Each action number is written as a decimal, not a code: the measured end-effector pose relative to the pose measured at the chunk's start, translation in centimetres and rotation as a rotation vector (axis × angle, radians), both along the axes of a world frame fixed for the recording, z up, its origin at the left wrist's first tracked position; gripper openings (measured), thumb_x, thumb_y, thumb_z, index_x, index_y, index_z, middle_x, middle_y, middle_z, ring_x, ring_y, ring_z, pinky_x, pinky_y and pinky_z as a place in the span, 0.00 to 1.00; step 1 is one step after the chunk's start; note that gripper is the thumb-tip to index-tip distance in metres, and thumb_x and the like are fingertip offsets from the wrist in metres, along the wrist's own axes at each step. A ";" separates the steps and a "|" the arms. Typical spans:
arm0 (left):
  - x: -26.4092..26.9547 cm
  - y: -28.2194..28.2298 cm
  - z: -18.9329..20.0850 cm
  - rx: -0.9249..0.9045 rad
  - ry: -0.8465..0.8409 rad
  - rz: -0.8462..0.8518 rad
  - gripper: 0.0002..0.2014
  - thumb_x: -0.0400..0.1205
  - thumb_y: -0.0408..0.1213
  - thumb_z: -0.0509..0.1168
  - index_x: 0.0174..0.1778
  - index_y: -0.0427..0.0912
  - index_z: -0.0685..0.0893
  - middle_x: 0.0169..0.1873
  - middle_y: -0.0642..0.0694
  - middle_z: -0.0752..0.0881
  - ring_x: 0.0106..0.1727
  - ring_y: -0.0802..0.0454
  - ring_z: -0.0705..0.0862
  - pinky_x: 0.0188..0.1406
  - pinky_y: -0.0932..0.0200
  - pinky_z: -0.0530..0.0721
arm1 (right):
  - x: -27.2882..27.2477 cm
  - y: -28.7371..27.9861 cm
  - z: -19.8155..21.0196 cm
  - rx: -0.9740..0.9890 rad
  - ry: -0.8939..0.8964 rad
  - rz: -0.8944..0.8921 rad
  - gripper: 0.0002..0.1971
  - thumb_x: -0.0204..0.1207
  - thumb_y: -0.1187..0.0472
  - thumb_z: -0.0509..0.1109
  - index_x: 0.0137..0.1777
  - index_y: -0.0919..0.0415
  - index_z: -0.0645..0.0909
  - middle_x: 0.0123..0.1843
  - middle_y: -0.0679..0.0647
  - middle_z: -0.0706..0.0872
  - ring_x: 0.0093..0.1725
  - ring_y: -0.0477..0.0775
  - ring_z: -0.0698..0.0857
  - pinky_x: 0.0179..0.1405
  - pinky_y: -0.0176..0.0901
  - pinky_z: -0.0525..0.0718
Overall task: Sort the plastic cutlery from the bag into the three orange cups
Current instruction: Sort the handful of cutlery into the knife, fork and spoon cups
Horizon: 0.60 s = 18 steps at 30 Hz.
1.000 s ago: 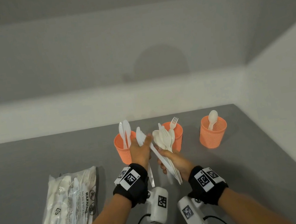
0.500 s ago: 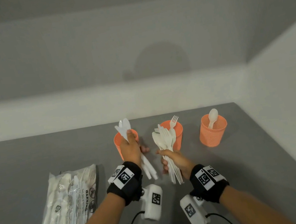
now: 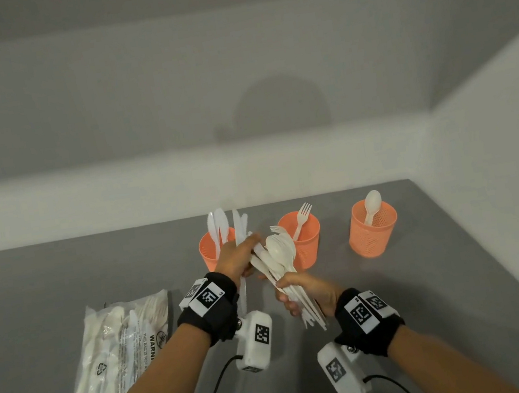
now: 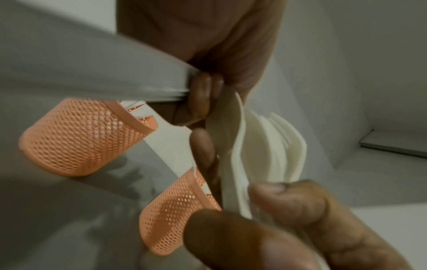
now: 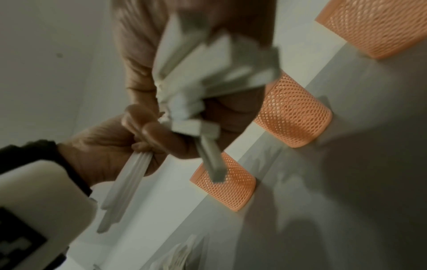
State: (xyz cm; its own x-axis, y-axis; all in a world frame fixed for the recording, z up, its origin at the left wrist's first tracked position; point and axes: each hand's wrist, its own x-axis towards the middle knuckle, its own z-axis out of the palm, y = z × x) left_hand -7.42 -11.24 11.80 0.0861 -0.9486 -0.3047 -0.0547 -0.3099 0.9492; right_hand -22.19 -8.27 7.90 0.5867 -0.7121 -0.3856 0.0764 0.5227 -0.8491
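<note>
Three orange mesh cups stand in a row on the grey table. The left cup (image 3: 210, 254) holds two white knives, the middle cup (image 3: 309, 242) a fork, the right cup (image 3: 373, 229) a spoon. My right hand (image 3: 306, 293) grips a fanned bundle of spoons and forks (image 3: 278, 254) by the handles, in front of the middle cup. My left hand (image 3: 238, 258) holds a few white knives (image 3: 240, 229) upright beside the left cup, its fingertips against the bundle. The right wrist view shows those knife handles (image 5: 129, 184) in its curled fingers.
The clear plastic bag (image 3: 122, 348) with more white cutlery lies at the left front of the table (image 3: 452, 302). White walls close off the back and the right side. Cables run from both wrist cameras toward the front edge.
My left hand drew a knife from the bundle and swung left toward the left cup. It has now come back right to the bundle, still holding knives. The right hand has barely moved.
</note>
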 end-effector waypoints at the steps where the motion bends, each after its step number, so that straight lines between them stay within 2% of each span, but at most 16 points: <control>1: 0.1 -0.2 0.0 -0.023 0.028 0.052 0.15 0.82 0.40 0.60 0.30 0.40 0.79 0.10 0.52 0.75 0.09 0.60 0.69 0.10 0.71 0.63 | -0.1 0.0 0.0 -0.010 0.009 -0.025 0.08 0.77 0.64 0.59 0.54 0.59 0.74 0.22 0.48 0.78 0.15 0.41 0.71 0.16 0.29 0.70; 4: 0.5 -0.3 0.0 -0.069 0.067 0.136 0.14 0.82 0.44 0.61 0.34 0.42 0.82 0.10 0.54 0.76 0.10 0.61 0.68 0.10 0.70 0.63 | -0.5 -0.3 0.1 -0.056 0.052 -0.064 0.04 0.81 0.65 0.58 0.53 0.60 0.72 0.22 0.47 0.77 0.15 0.40 0.68 0.14 0.29 0.67; 7: 0.4 0.2 -0.1 -0.065 0.074 0.082 0.12 0.81 0.41 0.64 0.34 0.39 0.80 0.12 0.54 0.77 0.10 0.62 0.71 0.10 0.72 0.66 | -0.5 -0.7 0.1 -0.078 0.089 -0.063 0.03 0.81 0.64 0.59 0.52 0.59 0.72 0.22 0.46 0.76 0.14 0.40 0.67 0.14 0.28 0.65; 10: 0.0 0.7 -0.1 -0.085 0.096 0.045 0.10 0.81 0.38 0.64 0.36 0.37 0.79 0.11 0.54 0.78 0.10 0.63 0.74 0.11 0.74 0.69 | -0.4 -1.0 -0.1 -0.087 0.110 -0.050 0.08 0.81 0.61 0.60 0.58 0.59 0.73 0.21 0.45 0.75 0.15 0.40 0.66 0.14 0.28 0.65; 13: 0.1 0.2 -0.1 -0.122 0.029 0.103 0.11 0.82 0.40 0.63 0.35 0.39 0.79 0.19 0.50 0.78 0.10 0.64 0.73 0.12 0.74 0.68 | -0.5 -1.0 -0.1 -0.089 0.110 -0.025 0.10 0.82 0.58 0.60 0.59 0.57 0.79 0.22 0.44 0.74 0.16 0.39 0.67 0.16 0.28 0.66; 16: 0.4 -0.9 -0.1 -0.158 0.011 0.185 0.14 0.83 0.43 0.61 0.33 0.41 0.77 0.22 0.48 0.75 0.15 0.60 0.72 0.14 0.70 0.68 | -0.8 -1.0 -0.1 -0.100 0.117 -0.018 0.10 0.82 0.54 0.60 0.54 0.51 0.83 0.22 0.44 0.73 0.17 0.39 0.66 0.17 0.28 0.65; 18: 0.7 -1.5 0.1 -0.192 0.077 0.270 0.15 0.84 0.44 0.58 0.35 0.40 0.76 0.24 0.46 0.79 0.21 0.54 0.72 0.16 0.68 0.72 | -1.0 -1.2 0.0 -0.104 0.132 -0.017 0.11 0.82 0.54 0.60 0.54 0.52 0.83 0.21 0.44 0.72 0.16 0.39 0.65 0.16 0.28 0.65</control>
